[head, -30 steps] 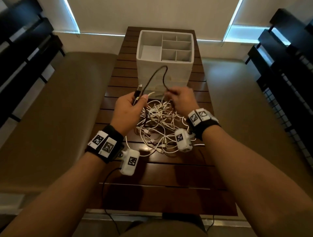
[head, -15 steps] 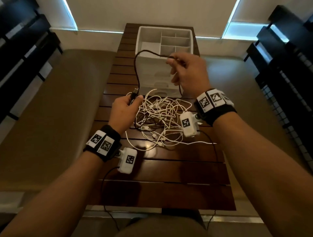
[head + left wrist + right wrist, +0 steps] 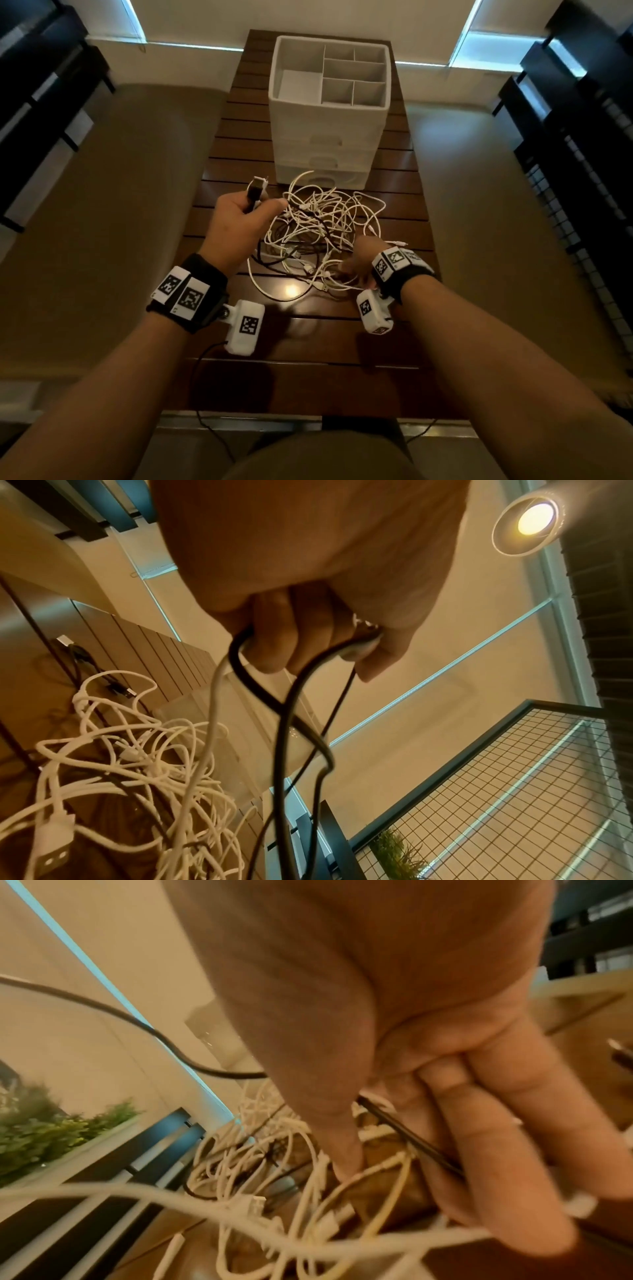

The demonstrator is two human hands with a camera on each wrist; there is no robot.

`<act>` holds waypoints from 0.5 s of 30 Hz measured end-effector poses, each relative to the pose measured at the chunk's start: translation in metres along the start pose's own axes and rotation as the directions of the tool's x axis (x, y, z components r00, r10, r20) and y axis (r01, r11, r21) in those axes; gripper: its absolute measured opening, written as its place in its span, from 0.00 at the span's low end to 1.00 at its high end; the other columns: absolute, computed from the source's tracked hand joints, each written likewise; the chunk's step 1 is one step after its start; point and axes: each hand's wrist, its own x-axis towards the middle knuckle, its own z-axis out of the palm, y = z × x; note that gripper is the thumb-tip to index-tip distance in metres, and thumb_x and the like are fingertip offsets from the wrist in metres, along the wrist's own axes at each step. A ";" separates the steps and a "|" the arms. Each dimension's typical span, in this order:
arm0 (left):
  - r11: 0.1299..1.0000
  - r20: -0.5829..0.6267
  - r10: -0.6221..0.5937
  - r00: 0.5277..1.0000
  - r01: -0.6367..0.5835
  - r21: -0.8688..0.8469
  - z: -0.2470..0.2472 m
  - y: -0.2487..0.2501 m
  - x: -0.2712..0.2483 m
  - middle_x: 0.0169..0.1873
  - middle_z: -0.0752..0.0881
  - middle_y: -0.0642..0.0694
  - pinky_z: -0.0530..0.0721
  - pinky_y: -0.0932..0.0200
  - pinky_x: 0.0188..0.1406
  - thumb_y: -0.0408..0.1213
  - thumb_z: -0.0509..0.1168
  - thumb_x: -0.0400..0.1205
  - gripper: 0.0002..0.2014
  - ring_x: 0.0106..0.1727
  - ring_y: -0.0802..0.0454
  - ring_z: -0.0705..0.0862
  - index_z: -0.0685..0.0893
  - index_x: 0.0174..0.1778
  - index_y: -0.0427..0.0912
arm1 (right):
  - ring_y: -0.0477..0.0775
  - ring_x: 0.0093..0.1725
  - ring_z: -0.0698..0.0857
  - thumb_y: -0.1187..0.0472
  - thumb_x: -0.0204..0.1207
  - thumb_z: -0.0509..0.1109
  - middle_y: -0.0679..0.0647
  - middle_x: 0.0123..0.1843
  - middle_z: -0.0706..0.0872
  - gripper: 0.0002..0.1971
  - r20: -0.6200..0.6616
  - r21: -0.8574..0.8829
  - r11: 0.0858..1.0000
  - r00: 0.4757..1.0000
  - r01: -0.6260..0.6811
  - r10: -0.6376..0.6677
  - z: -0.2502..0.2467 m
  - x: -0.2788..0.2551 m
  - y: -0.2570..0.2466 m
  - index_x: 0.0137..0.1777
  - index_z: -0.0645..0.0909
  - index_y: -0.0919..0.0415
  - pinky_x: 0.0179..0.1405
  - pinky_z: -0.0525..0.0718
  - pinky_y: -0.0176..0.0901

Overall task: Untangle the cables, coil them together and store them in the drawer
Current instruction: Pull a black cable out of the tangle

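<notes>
left hand [image 3: 236, 219] clenched round black cable [image 3: 281, 723] and a white strand | right hand [image 3: 359, 260] pinched black cable at tangle's [image 3: 322, 233] 4 o'clock | tangle on table [image 3: 308, 342], drawer unit [image 3: 329, 137] at its 12 o'clock

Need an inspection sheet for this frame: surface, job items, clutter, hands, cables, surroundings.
Surface: dark slatted wooden table, lamp glare near the pile.
Job's things: tangled cable pile, mostly white with some black; white drawer unit, drawers closed, divided top tray empty.
Clutter: nothing seen.
Grippers: left hand grips black and white cable ends above the table; right hand is down in the pile's near edge, fingers curled round a black cable.
Cables: wrist-camera leads trail off the near table edge.
Surroundings: benches either side, dark slatted shelving, wire grid panel, plant.
</notes>
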 end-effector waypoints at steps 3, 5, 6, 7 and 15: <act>0.998 -0.025 -0.046 0.999 0.047 0.034 0.005 -0.006 0.000 0.19 0.71 0.60 0.71 0.66 0.28 0.33 0.73 0.85 0.21 0.22 0.62 0.68 0.76 0.27 0.43 | 0.68 0.58 0.91 0.52 0.85 0.72 0.64 0.58 0.90 0.12 -0.088 0.180 0.983 0.996 0.037 -0.022 0.011 0.023 -0.007 0.51 0.78 0.62 0.54 0.91 0.58; 0.997 -0.034 -0.053 0.998 0.054 0.049 0.006 -0.009 0.000 0.21 0.73 0.57 0.73 0.66 0.30 0.34 0.73 0.86 0.19 0.24 0.60 0.71 0.78 0.29 0.36 | 0.70 0.57 0.91 0.54 0.87 0.67 0.66 0.57 0.91 0.12 -0.137 0.262 0.962 0.990 0.074 -0.039 0.011 0.040 -0.013 0.45 0.77 0.61 0.57 0.91 0.63; 0.997 -0.032 -0.051 0.998 0.052 0.056 0.005 -0.010 0.001 0.23 0.74 0.51 0.74 0.64 0.32 0.35 0.73 0.86 0.19 0.27 0.56 0.72 0.79 0.31 0.30 | 0.70 0.56 0.91 0.55 0.87 0.65 0.66 0.57 0.91 0.11 -0.168 0.304 0.948 0.985 0.089 -0.039 0.009 0.050 -0.015 0.49 0.78 0.62 0.57 0.91 0.65; 0.997 -0.033 -0.048 0.998 0.050 0.061 0.005 -0.011 0.002 0.26 0.74 0.46 0.74 0.62 0.33 0.37 0.74 0.85 0.21 0.29 0.52 0.73 0.80 0.34 0.24 | 0.70 0.55 0.91 0.55 0.87 0.64 0.66 0.57 0.91 0.11 -0.208 0.346 0.931 0.977 0.116 -0.045 0.008 0.059 -0.016 0.54 0.80 0.64 0.56 0.91 0.66; 0.994 -0.030 -0.104 0.994 0.105 0.036 -0.001 -0.006 0.003 0.21 0.73 0.52 0.73 0.62 0.29 0.41 0.73 0.86 0.19 0.25 0.55 0.71 0.81 0.33 0.33 | 0.68 0.53 0.92 0.50 0.85 0.67 0.63 0.56 0.92 0.16 -0.381 0.406 0.883 0.922 0.234 -0.069 -0.012 0.050 -0.008 0.66 0.82 0.59 0.58 0.91 0.62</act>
